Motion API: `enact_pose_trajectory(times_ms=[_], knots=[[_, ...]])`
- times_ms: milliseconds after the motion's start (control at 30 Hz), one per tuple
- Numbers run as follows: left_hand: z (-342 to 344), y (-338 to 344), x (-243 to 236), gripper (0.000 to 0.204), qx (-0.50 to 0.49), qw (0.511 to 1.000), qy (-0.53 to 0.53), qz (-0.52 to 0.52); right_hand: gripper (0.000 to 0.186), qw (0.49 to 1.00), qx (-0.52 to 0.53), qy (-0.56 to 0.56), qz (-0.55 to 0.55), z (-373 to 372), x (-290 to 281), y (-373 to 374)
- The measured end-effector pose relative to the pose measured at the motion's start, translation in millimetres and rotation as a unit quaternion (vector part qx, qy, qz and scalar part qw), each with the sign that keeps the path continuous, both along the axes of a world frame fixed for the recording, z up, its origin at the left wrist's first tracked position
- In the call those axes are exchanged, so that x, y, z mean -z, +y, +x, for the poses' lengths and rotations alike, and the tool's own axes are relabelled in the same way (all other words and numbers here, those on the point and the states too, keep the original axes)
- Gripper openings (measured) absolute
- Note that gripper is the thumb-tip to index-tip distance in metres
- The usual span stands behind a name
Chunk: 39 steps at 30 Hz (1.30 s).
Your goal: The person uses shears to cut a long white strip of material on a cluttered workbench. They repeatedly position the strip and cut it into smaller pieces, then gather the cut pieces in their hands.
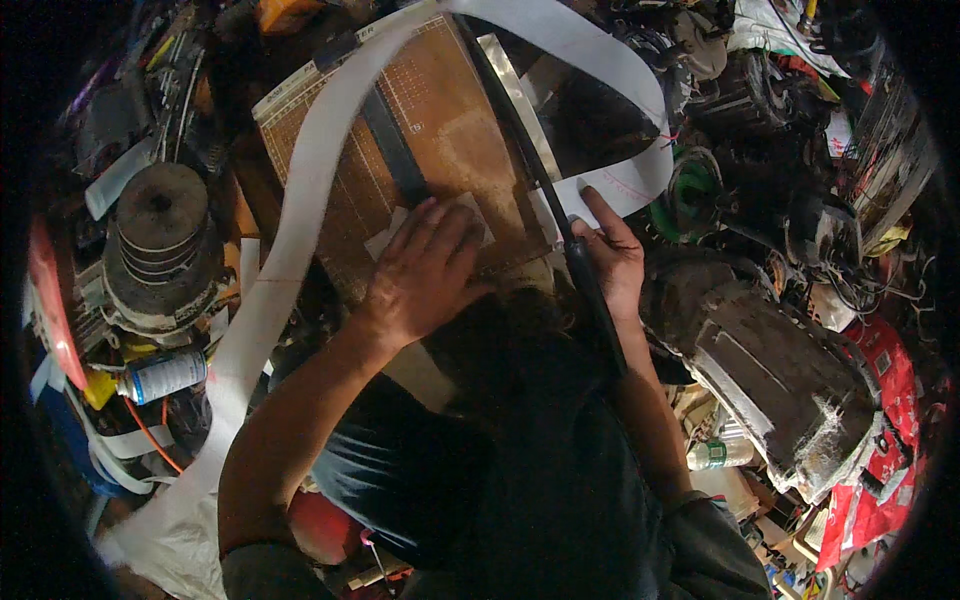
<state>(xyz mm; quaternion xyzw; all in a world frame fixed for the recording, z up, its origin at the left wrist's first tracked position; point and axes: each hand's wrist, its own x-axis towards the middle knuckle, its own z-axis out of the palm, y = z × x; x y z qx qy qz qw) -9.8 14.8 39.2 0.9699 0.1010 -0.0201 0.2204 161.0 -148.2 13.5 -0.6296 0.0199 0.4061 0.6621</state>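
Paper strip (308,190), long and white, runs in a loop in my head view: up from the lower left, across the left side of a brown cutting board (465,145), past its top edge, then around to the right and back to the board's right edge. A printed grid covers the board, and a dark bar (393,145) lies across it. Down its right side I can follow the cutter arm (522,130), ending in a black handle (592,295) that slants toward the lap.

I have the left hand (425,265) palm down on the lower part of the board, fingers stretched out and slightly apart, over a small pale sheet (380,241) that shows on both sides of them. The right hand (615,265) is just beside the handle, its index finger extended over the strip's right-hand end; I cannot tell whether the other fingers grip the handle or the paper.

To the left I see a dark round stack (162,212) and a spray can (165,377) lying tilted. On the right are a dusty metal casing (780,365), a bottle (720,454) and red packaging (885,360).
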Motion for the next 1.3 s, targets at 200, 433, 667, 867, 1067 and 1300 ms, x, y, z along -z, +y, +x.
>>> enact_pose_trajectory(times_ms=[200,433,667,867,1067,1300], knots=[[17.5,-16.7,14.2,0.053,0.059,0.996,-0.063,0.013,0.043,0.998,-0.001,0.016,0.063,-12.4,3.8,6.0],[15.1,-16.1,33.1,0.047,0.054,0.994,-0.088,0.033,0.041,0.995,-0.045,-0.068,0.053,-13.3,11.8,4.6],[17.0,-18.8,30.8,0.034,0.036,0.993,-0.104,0.044,0.041,0.994,-0.059,-0.085,0.033,-11.4,14.2,3.7],[14.8,-19.1,36.1,0.042,0.052,0.993,-0.095,0.045,0.042,0.993,-0.073,-0.088,0.014,-8.9,13.4,3.7],[16.6,-18.4,31.2,0.038,0.044,0.992,-0.108,0.038,0.041,0.996,-0.064,-0.051,0.035,-8.1,13.1,3.2],[18.9,-19.7,33.3,0.035,0.047,0.99,-0.121,0.046,0.041,0.996,-0.059,-0.053,0.048,-8.9,12.8,4.1]])
